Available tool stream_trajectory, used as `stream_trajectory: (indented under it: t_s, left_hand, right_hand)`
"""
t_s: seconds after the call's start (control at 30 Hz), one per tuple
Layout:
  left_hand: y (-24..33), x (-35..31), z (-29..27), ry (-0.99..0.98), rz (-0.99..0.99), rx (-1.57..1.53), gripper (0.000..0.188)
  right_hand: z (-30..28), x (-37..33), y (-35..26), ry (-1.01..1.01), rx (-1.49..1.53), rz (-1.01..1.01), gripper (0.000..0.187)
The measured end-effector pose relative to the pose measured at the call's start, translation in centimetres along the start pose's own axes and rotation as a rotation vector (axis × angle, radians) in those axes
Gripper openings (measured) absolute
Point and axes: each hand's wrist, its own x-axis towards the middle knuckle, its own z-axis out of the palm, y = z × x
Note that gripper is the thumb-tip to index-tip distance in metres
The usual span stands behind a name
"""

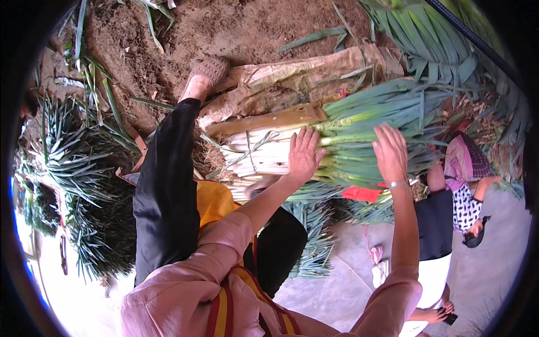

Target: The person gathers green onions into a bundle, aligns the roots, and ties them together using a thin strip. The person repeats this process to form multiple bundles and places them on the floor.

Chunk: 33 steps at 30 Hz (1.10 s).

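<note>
In front of me lies a large bundle of leeks (264,153), white stalks to the left and green leaves fanned out to the right. A thin tie (249,150) circles the white stalks near the root end. My left hand (305,153) rests flat on the stalks where white turns to green, fingers spread. Further right, my right hand (391,150) lies over the green leaves, fingers loosely bent and close together, with nothing visibly gripped. A flat brown strip (269,121) runs along the far side of the stalks.
A crumpled brown sheet (303,78) lies beyond the bundle on bare soil (252,31). More leeks are piled at the far right (421,39) and left (84,163). A red piece (361,194) lies nearer. Another person (466,202) is at the right; somebody's hands (441,312) hold a dark phone.
</note>
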Motion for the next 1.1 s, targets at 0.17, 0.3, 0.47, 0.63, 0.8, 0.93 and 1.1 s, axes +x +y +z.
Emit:
stream_trajectory:
  t_s: [0.17,0.3,0.47,0.63,0.8,0.93,1.1]
  left_hand:
    - [0.3,2.8,1.8,-0.013,-0.083,0.022,0.055]
    - [0.9,2.3,4.0,0.121,-0.037,0.088,0.058]
    - [0.9,-1.0,6.1,0.126,0.026,0.167,0.063]
    - [4.0,0.6,7.2,0.179,0.205,0.026,0.055]
    - [5.9,10.9,8.0,0.195,0.144,0.015,0.055]
    - [5.1,14.3,9.4,-0.130,-0.300,0.095,0.055]
    - [5.5,10.3,11.3,0.166,-0.098,0.141,0.041]
  right_hand:
    - [5.3,7.3,4.0,-0.098,-0.171,-0.048,0.039]
    - [9.9,4.3,6.4,-0.204,-0.141,0.093,0.048]
    - [14.4,-3.1,7.0,-0.001,-0.202,0.062,0.051]
    - [14.8,-4.9,8.5,0.078,-0.138,-0.040,0.051]
    - [13.0,-5.0,9.2,0.064,-0.055,-0.072,0.051]
    - [9.9,-4.8,9.3,-0.013,-0.003,-0.097,0.050]
    - [8.0,-0.8,8.4,0.201,0.075,-0.231,0.044]
